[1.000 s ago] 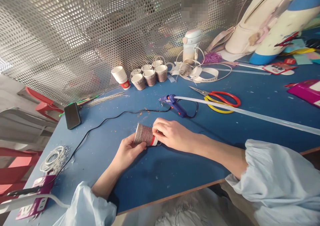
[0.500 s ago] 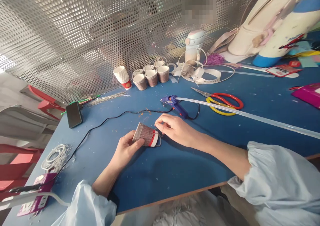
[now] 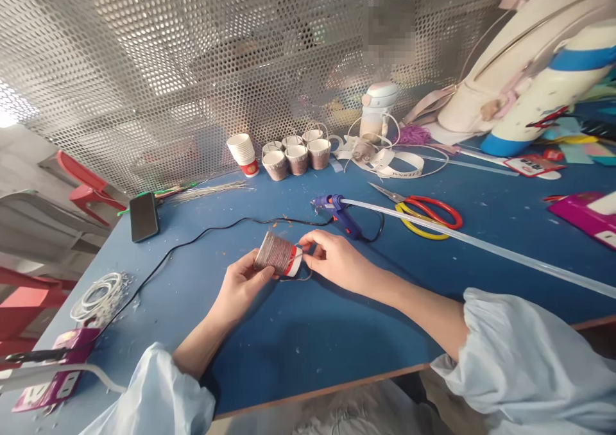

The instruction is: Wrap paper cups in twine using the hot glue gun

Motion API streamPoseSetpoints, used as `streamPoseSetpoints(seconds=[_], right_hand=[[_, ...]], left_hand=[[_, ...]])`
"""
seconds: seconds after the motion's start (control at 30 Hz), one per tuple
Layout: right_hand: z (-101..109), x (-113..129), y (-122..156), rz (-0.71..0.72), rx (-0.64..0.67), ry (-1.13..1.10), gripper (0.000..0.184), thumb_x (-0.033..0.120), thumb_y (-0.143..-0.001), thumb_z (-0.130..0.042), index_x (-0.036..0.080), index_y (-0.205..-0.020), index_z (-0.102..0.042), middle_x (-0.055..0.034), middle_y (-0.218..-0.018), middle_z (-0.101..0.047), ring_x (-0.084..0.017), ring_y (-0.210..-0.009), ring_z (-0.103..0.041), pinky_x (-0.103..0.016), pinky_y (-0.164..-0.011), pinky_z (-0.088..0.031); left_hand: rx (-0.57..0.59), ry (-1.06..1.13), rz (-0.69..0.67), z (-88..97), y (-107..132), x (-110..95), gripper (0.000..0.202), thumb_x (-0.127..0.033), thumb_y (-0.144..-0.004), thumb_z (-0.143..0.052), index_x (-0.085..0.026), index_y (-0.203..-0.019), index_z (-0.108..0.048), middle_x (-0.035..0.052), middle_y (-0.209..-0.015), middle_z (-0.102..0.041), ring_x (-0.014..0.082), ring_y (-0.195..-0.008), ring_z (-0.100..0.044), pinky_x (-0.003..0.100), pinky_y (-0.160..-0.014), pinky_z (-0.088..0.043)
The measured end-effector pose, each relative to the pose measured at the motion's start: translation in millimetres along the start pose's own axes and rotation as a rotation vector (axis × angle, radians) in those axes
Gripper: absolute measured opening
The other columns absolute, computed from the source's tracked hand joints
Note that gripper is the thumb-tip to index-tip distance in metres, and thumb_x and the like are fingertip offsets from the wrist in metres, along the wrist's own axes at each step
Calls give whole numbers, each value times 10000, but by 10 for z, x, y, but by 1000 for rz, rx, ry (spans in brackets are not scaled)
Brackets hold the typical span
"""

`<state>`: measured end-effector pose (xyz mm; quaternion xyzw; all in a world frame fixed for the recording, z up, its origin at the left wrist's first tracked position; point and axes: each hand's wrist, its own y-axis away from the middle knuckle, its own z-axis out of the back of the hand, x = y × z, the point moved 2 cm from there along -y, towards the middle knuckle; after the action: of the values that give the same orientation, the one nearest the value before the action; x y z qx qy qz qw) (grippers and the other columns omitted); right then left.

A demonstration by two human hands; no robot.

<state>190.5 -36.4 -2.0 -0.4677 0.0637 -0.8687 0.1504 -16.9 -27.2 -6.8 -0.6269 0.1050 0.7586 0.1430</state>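
A paper cup [image 3: 276, 254] lies tilted on its side in my left hand [image 3: 244, 285], the thumb in front and the fingers behind it. Most of its wall is wrapped in grey-brown cord; a red and white band shows bare at the right end. My right hand [image 3: 333, 257] is at that end, thumb and fingertips pinched on the cord [image 3: 304, 277], whose loose part curls below the cup. Beyond my right hand a purple glue gun [image 3: 339, 213] rests on the table with a long clear glue stick [image 3: 462, 236] in its back.
Scissors [image 3: 423, 213] with red and yellow handles lie right of the glue gun. Several wrapped cups [image 3: 297, 159] and a stack of paper cups [image 3: 243, 156] stand at the back by the perforated metal screen. A phone [image 3: 144, 217], black cable and purple power strip [image 3: 60, 364] are at left.
My right hand has drawn the cord in closer around the cup's bare end. The cup has turned slightly in my left hand, and the camera view has shifted a little.
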Motion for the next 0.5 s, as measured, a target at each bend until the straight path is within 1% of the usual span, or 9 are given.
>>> streamPoseSetpoints(seconds=[0.13, 0.2, 0.27, 0.37, 0.5], right_hand=[[-7, 28, 49, 211, -77, 91, 114, 80, -829, -550, 181, -842, -602, -8, -788, -626, -105, -615, -544, -229, -582, -420], [-5, 70, 80, 281, -85, 101, 122, 81, -846, -531, 181, -849, -602, -7, -768, -614, -105, -613, -542, -225, -582, -424], [-11, 118, 112, 339, -68, 132, 117, 94, -862, -518, 179, -863, -598, -8, -755, -607, -108, -614, -539, -227, -589, -427], [-41, 168, 159, 437, -31, 243, 125, 119, -898, -487, 174, -857, -591, -16, -746, -619, -120, -628, -546, -245, -628, -437], [-107, 150, 204, 529, 34, 378, 158, 157, -935, -464, 163, -868, -607, -37, -783, -654, -132, -648, -579, -262, -639, -442]], left_hand=[[-2, 7, 9, -8, -5, -9, 180, -272, -810, -640, -144, -926, -690, 39, -838, -697, 166, -769, -634, 273, -760, -497], [-12, 21, 17, -14, -10, -7, 179, -267, -809, -640, -141, -926, -688, 43, -854, -701, 169, -780, -636, 276, -770, -497], [-37, 48, 23, -19, -18, 4, 167, -265, -798, -651, -139, -902, -689, 41, -843, -700, 169, -783, -636, 274, -773, -495], [-62, 135, 35, -34, -37, 37, 155, -271, -780, -674, -139, -860, -689, 37, -806, -702, 171, -774, -637, 281, -773, -496], [-52, 301, 75, -76, -67, 64, 175, -270, -755, -705, -138, -869, -698, 41, -806, -716, 169, -763, -645, 290, -774, -503]])
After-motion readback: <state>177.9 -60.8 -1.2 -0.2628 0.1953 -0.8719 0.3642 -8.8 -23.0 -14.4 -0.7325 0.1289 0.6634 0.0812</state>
